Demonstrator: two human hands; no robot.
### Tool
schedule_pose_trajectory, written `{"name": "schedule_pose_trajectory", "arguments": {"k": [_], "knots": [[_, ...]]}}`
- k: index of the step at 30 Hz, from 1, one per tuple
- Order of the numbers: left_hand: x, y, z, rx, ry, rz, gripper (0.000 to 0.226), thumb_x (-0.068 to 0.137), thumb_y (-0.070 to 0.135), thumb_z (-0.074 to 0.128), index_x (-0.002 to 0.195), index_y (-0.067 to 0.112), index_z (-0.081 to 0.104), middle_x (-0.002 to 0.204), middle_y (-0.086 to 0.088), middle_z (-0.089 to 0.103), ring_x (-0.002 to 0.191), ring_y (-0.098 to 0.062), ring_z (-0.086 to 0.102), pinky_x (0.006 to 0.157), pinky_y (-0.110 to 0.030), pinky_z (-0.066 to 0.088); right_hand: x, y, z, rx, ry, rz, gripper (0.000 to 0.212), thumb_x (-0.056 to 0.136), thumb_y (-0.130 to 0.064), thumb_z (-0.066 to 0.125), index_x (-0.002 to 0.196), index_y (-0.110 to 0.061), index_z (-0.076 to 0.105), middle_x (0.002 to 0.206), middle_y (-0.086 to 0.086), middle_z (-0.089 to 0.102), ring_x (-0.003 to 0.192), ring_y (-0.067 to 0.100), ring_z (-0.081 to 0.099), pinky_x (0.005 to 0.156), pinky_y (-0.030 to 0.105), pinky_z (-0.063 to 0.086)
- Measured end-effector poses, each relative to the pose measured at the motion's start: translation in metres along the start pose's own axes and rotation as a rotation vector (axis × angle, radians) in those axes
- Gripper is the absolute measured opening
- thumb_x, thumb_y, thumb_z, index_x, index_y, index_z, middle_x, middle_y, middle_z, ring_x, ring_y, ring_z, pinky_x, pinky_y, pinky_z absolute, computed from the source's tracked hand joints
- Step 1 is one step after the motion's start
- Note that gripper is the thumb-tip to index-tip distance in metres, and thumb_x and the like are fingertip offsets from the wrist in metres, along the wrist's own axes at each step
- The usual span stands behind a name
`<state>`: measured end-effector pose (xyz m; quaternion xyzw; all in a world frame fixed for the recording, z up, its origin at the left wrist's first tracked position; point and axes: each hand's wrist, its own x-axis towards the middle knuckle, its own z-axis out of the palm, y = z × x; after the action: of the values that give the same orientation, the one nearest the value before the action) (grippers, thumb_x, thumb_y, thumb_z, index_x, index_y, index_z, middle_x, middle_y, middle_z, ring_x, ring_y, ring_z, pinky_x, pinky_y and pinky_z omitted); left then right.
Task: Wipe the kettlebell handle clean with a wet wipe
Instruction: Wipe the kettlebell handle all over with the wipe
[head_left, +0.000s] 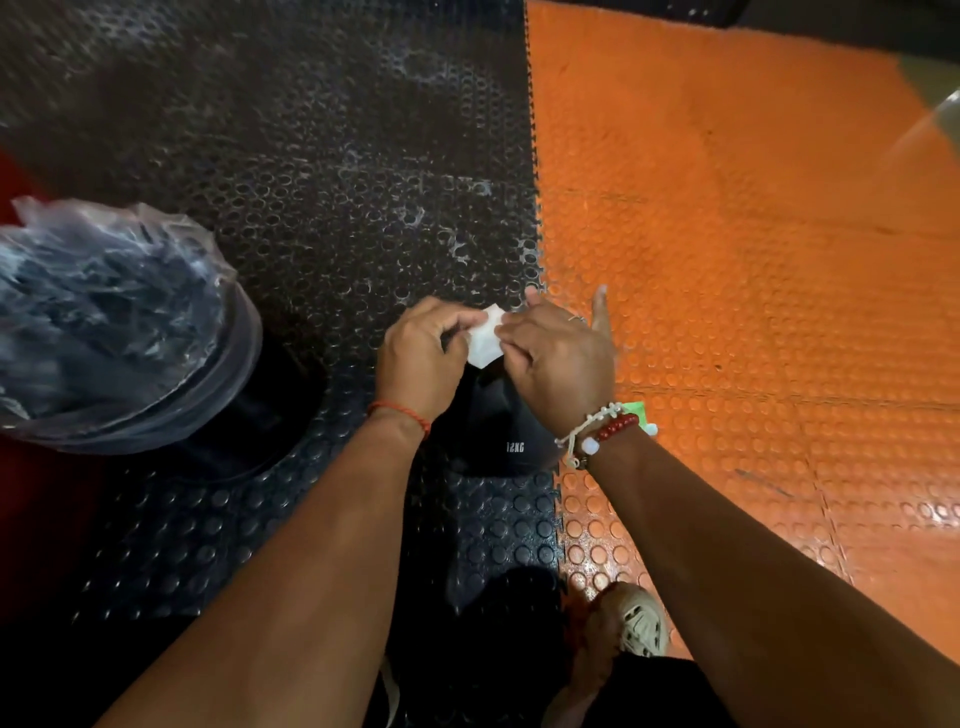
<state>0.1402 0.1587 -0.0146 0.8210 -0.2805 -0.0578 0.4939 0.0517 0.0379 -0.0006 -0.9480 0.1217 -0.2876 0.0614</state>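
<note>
1 kettlebell (501, 431), 1 wipe (485, 338), 2 hands (423, 358), 1 bin (130, 332)

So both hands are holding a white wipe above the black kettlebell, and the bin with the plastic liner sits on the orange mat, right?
Not quite. The bin sits on the black mat, not the orange mat; the head view shows it. The rest holds: left hand and right hand hold the white wipe above the black kettlebell.

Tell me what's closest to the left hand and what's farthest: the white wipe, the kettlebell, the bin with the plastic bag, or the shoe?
1. White wipe: pinched in the left hand, shared with the right hand.
2. Kettlebell: just below the hands.
3. Bin with the plastic bag to the left, and the shoe below: too close to call.
</note>
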Motion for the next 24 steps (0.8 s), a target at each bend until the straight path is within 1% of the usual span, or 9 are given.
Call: {"name": "schedule_pose_trajectory", "arguments": {"k": [3, 5, 7, 10, 12, 14, 16, 20, 24], "knots": [[-0.002, 0.004, 0.001, 0.016, -0.001, 0.014, 0.026, 0.081, 0.0, 0.061, 0.093, 0.018, 0.076, 0.093, 0.006, 0.068, 0.088, -0.013, 0.065, 0.083, -0.031, 0.053, -0.011, 0.012, -0.009, 0.156, 0.126, 0.241, 0.016, 0.078, -0.012, 0.065, 0.09, -0.019, 0.074, 0.098, -0.003, 0.072, 0.104, 0.016, 0.064, 0.108, 0.054, 0.029], [-0.002, 0.004, 0.002, 0.005, 0.003, -0.008, 0.018, 0.081, 0.008, 0.065, 0.091, 0.019, 0.076, 0.092, 0.006, 0.068, 0.088, -0.014, 0.064, 0.082, -0.032, 0.053, -0.026, 0.024, -0.016, 0.249, 0.244, 0.49, 0.022, 0.079, -0.01, 0.063, 0.097, -0.013, 0.074, 0.098, 0.004, 0.071, 0.096, 0.02, 0.065, 0.096, 0.04, 0.045], [-0.002, 0.003, 0.003, 0.013, 0.009, -0.019, 0.013, 0.081, 0.016, 0.068, 0.09, 0.019, 0.077, 0.092, 0.006, 0.069, 0.089, -0.017, 0.062, 0.084, -0.035, 0.052, -0.042, 0.038, -0.018, 0.298, 0.3, 0.74, 0.028, 0.079, -0.009, 0.058, 0.104, -0.009, 0.072, 0.098, 0.01, 0.07, 0.09, 0.023, 0.065, 0.082, 0.029, 0.049], [-0.001, 0.005, 0.005, 0.046, 0.02, -0.01, 0.011, 0.081, 0.016, 0.07, 0.09, 0.018, 0.076, 0.093, 0.005, 0.069, 0.091, -0.017, 0.061, 0.085, -0.038, 0.051, -0.063, 0.049, -0.009, 0.431, 0.172, 1.062, 0.037, 0.08, -0.007, 0.056, 0.116, -0.009, 0.066, 0.111, 0.009, 0.069, 0.101, 0.021, 0.064, 0.09, 0.032, 0.05], [0.0, 0.006, 0.005, 0.048, 0.013, -0.01, 0.013, 0.082, 0.015, 0.069, 0.093, 0.017, 0.076, 0.094, 0.004, 0.068, 0.091, -0.018, 0.062, 0.084, -0.039, 0.052, -0.071, 0.05, -0.001, 0.51, 0.047, 1.197, 0.039, 0.081, -0.005, 0.059, 0.119, -0.009, 0.063, 0.114, 0.01, 0.068, 0.103, 0.022, 0.064, 0.086, 0.025, 0.047], [-0.001, 0.006, 0.005, 0.032, 0.0, 0.001, 0.023, 0.083, 0.016, 0.065, 0.104, 0.019, 0.074, 0.096, 0.002, 0.067, 0.091, -0.019, 0.063, 0.084, -0.038, 0.054, -0.073, 0.047, 0.007, 0.564, -0.024, 1.232, 0.039, 0.079, -0.008, 0.066, 0.117, -0.01, 0.064, 0.107, 0.009, 0.07, 0.094, 0.021, 0.065, 0.076, 0.021, 0.043], [-0.004, 0.007, 0.006, 0.048, 0.0, 0.026, 0.031, 0.083, 0.017, 0.06, 0.111, 0.023, 0.072, 0.098, 0.002, 0.065, 0.091, -0.02, 0.063, 0.086, -0.036, 0.053, -0.07, 0.045, 0.014, 0.581, -0.039, 1.235, 0.04, 0.077, -0.012, 0.072, 0.116, -0.012, 0.065, 0.097, 0.0, 0.067, 0.086, 0.012, 0.06, 0.07, 0.017, 0.039], [-0.017, 0.007, 0.006, 0.086, 0.044, 0.023, 0.028, 0.084, 0.017, 0.059, 0.106, 0.022, 0.075, 0.1, 0.003, 0.065, 0.094, -0.019, 0.062, 0.085, -0.036, 0.052, -0.064, 0.053, 0.026, 0.515, 0.014, 1.222, 0.034, 0.073, -0.02, 0.076, 0.105, -0.012, 0.068, 0.09, 0.001, 0.065, 0.084, 0.019, 0.06, 0.071, 0.023, 0.039], [-0.009, 0.007, 0.005, 0.07, 0.05, -0.035, 0.026, 0.083, 0.021, 0.059, 0.103, 0.021, 0.076, 0.097, 0.004, 0.067, 0.092, -0.018, 0.063, 0.087, -0.032, 0.051, -0.064, 0.058, 0.033, 0.431, -0.031, 1.159, 0.025, 0.072, -0.025, 0.076, 0.091, -0.013, 0.066, 0.086, 0.002, 0.064, 0.078, 0.018, 0.055, 0.068, 0.025, 0.036]]}}
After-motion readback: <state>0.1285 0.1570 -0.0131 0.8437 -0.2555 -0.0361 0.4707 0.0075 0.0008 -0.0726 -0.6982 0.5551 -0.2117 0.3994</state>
